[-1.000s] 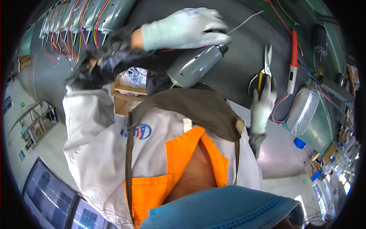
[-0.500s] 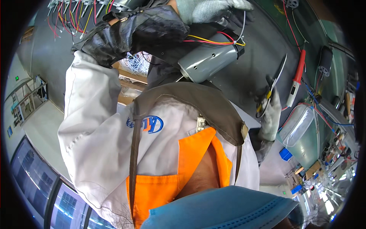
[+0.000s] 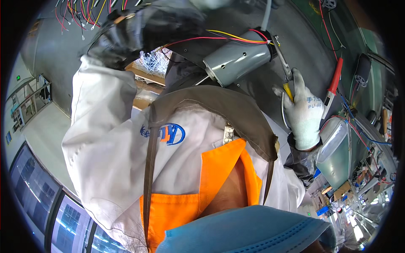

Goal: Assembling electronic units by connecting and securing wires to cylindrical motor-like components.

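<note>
A grey cylindrical motor (image 3: 238, 61) lies tilted in front of me on the dark work surface. Red, yellow and black wires (image 3: 228, 37) run along it and gather at its dark far-right end, bound by a white cable tie (image 3: 267, 19) whose tail rises past the top edge. My right hand (image 3: 304, 107), in a white coated glove, is closed around yellow-handled scissors (image 3: 284, 63). Their tips touch or nearly touch the tie and wires. At the top edge, my gloved left hand (image 3: 213, 3) is smeared and mostly cut off, so its fingers cannot be read.
A red-and-white pen-shaped tool (image 3: 333, 82) lies right of my right hand. Another small dark motor (image 3: 360, 74) sits farther right, beside a clear-topped case (image 3: 333, 143). Loose wire ends (image 3: 88, 17) hang at the upper left. White strands fill a cardboard box (image 3: 154, 69) below my left sleeve.
My right hand has swung up and inward with the scissors, bringing their tips to the motor's wire end. My left hand has risen mostly out of the picture.
</note>
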A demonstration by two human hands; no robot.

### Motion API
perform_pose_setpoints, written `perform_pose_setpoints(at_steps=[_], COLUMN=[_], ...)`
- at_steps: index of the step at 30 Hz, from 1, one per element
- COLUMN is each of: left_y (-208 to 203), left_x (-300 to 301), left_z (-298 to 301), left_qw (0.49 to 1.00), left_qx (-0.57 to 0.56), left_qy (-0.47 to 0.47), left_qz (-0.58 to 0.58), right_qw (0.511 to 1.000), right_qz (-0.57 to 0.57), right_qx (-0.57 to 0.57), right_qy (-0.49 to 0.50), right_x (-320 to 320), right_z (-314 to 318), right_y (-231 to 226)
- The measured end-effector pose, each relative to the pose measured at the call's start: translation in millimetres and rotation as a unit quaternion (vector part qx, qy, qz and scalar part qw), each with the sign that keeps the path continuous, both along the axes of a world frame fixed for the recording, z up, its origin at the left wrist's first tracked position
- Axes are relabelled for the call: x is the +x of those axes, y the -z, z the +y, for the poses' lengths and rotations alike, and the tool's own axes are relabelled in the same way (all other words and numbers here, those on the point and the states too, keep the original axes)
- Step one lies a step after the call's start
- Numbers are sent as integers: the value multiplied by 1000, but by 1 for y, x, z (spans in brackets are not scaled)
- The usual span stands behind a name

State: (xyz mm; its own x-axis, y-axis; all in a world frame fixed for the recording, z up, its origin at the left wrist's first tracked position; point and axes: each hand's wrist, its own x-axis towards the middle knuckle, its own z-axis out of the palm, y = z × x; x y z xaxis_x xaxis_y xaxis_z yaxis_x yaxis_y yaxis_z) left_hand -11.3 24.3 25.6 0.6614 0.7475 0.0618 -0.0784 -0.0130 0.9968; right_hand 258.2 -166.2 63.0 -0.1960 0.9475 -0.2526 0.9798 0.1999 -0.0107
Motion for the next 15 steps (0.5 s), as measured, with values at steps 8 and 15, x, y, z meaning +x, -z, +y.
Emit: perform_pose_setpoints(at_steps=[8,15], left_y=[-7,55], left_x=[-83,13], left_z=[-77,-122], left_qw=[921,838], left_qx=[334,397], left_qy=[10,-289], left_qz=[201,238], right_qw=[984,639], right_qz=[81,651], right_qx=[111,-203], right_qy=[117,356], right_x=[29,-45], right_z=[-28,61], right_y=[47,72])
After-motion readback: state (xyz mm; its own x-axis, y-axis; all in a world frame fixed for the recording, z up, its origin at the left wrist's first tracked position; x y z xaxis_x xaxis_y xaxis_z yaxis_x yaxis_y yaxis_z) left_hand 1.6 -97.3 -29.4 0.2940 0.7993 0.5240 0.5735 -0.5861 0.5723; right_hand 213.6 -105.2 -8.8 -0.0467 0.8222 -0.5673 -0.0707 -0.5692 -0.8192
